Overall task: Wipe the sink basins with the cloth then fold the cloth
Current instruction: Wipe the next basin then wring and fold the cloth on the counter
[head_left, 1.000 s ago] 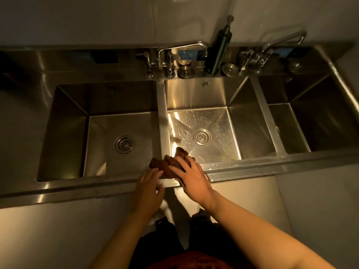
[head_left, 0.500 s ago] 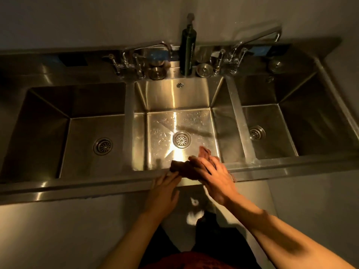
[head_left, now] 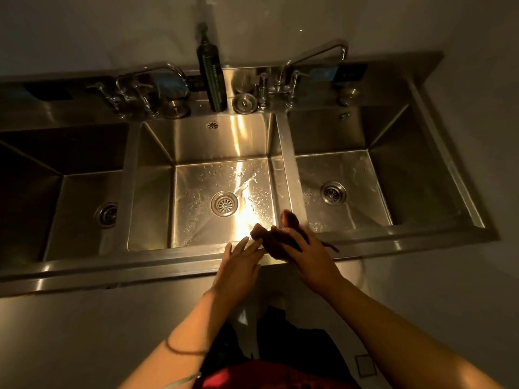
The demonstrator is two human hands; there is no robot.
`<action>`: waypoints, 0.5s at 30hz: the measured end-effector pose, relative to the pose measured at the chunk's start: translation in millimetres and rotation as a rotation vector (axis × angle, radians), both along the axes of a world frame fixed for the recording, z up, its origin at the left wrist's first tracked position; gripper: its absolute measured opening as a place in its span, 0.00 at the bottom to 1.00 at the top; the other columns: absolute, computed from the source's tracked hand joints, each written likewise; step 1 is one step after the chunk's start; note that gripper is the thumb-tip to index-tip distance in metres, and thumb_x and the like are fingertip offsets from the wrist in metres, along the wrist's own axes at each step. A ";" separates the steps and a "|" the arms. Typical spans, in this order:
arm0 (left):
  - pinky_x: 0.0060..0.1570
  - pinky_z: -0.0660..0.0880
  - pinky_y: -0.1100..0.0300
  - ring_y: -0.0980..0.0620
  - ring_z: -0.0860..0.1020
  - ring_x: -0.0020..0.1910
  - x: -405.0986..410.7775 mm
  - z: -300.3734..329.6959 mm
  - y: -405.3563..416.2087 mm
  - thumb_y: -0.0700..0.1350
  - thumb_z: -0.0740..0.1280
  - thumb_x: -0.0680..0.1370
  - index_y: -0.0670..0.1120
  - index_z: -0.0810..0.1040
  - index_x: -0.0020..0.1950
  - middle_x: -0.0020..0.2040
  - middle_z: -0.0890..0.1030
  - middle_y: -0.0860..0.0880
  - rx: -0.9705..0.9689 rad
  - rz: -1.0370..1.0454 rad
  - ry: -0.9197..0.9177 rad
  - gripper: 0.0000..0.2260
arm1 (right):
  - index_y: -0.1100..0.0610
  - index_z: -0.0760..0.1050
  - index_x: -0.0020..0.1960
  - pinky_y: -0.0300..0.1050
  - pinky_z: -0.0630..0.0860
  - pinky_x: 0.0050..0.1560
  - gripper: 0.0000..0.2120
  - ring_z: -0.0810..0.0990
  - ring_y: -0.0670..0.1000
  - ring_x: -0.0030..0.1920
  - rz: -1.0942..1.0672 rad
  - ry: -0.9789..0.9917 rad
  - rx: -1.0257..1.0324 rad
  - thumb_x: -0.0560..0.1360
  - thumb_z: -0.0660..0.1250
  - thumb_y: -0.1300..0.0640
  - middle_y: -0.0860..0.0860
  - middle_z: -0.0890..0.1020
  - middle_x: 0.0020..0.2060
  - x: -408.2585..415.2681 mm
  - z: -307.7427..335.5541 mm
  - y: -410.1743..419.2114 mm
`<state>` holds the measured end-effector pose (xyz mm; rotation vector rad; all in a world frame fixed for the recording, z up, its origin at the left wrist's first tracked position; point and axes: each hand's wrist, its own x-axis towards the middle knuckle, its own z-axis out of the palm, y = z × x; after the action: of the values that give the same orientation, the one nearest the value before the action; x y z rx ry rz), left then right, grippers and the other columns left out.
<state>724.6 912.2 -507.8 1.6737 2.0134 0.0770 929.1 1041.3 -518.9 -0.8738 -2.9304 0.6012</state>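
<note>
- Floor (head_left: 84,332): pale, dim, beneath both forearms; a dark garment and a red one sit between the arms at the bottom edge.
- Left hand (head_left: 238,266): fingers straight and relaxed, tips reaching the cloth's left end; holds nothing.
- Right hand (head_left: 310,258): just right of the left hand, fingers curled round the cloth, gripping it.
- Cloth (head_left: 276,238): dark brown, bunched, over the front rim where the middle and right basins meet.
- Front rim (head_left: 140,265): steel ledge, running left and right under both hands.
- Middle basin (head_left: 222,178): just beyond the left hand; brightly lit, floor beaded with water, round drain at centre.
- Right basin (head_left: 351,175): beyond the right hand; wet floor, drain visible.
- Left basin (head_left: 70,186): well left of the left hand, in shadow, drain partly seen.
- Bottle (head_left: 212,77): dark, upright on the back ledge beyond the middle basin.
- Taps (head_left: 317,54): two swivel spouts either side of the bottle.
- Wall (head_left: 112,29): plain, pale, behind the ledge.
</note>
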 end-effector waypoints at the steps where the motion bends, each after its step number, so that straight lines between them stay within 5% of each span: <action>1: 0.79 0.56 0.40 0.48 0.57 0.83 -0.5 2.1 -0.7 0.48 0.59 0.85 0.61 0.67 0.80 0.83 0.62 0.58 -0.003 -0.019 0.032 0.22 | 0.49 0.69 0.77 0.62 0.66 0.76 0.30 0.58 0.62 0.79 -0.008 0.001 -0.009 0.77 0.71 0.60 0.51 0.59 0.81 2.7 -1.3 0.1; 9: 0.80 0.50 0.35 0.48 0.51 0.85 -38.4 -2.6 -40.5 0.44 0.59 0.87 0.64 0.63 0.81 0.85 0.54 0.58 0.000 0.052 0.003 0.24 | 0.42 0.58 0.81 0.69 0.65 0.72 0.32 0.57 0.63 0.79 -0.120 -0.059 0.019 0.79 0.60 0.39 0.51 0.60 0.80 -14.6 1.3 -23.7; 15: 0.80 0.44 0.40 0.49 0.52 0.84 -92.5 -9.3 -99.6 0.43 0.60 0.86 0.62 0.63 0.81 0.85 0.56 0.56 0.014 0.248 -0.007 0.25 | 0.47 0.65 0.79 0.65 0.67 0.72 0.28 0.60 0.62 0.77 -0.016 -0.067 0.006 0.80 0.64 0.46 0.52 0.62 0.79 -102.9 5.2 -74.3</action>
<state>632.1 812.6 -517.0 1.4215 2.2097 0.1835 826.2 967.0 -513.8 -0.9333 -2.9798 0.5734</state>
